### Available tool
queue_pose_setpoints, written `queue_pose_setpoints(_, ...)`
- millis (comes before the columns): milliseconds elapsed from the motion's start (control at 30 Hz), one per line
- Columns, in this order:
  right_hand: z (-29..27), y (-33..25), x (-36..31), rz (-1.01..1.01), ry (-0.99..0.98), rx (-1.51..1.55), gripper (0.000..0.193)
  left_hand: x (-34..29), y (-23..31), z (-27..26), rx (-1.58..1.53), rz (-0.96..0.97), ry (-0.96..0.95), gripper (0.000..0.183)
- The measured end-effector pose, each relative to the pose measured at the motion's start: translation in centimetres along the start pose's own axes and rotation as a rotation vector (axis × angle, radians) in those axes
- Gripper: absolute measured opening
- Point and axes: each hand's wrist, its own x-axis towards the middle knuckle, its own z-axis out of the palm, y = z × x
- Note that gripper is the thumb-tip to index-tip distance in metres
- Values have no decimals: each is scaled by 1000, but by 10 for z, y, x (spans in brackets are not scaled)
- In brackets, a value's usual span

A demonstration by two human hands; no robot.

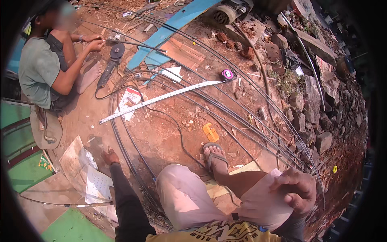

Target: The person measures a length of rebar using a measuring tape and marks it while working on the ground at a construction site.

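Red dirt ground point(169, 133), outdoor work yard, littered with rubble and wood scraps. Left hand point(109, 156): fingers spread flat on the soil, grasping nothing, touching the bundle of long steel rods point(121, 137) that curve across the ground. Right hand point(296, 190): loosely curled, resting on the knee, empty. Extended tape measure point(157, 100) lies over the rods. Risks, as judged: sandalled foot point(213, 155) among rods could snag; springy rods may whip; co-worker's angle grinder point(111, 64) near its cable

Dull dark metal rods point(242, 117), matt red dirt ground point(161, 133), glossy metal tape measure point(157, 100).
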Motion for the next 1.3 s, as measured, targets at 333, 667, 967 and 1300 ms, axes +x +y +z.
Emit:
queue_pose_setpoints(333,-10,-6,36,-152,-257,-168,31,-171,67,-57,-312,214,154,57)
queue_pose_setpoints(667,68,-63,19,-823,-746,-445,45,-249,131,-199,-618,415,-238,48)
queue_pose_setpoints(967,125,-22,50,-647,-877,-587,36,-266,72,-191,-720,509,-260,46)
queue_pose_setpoints(1300,137,-27,66,-623,-925,-659,36,-267,53,-199,-677,358,-169,41)
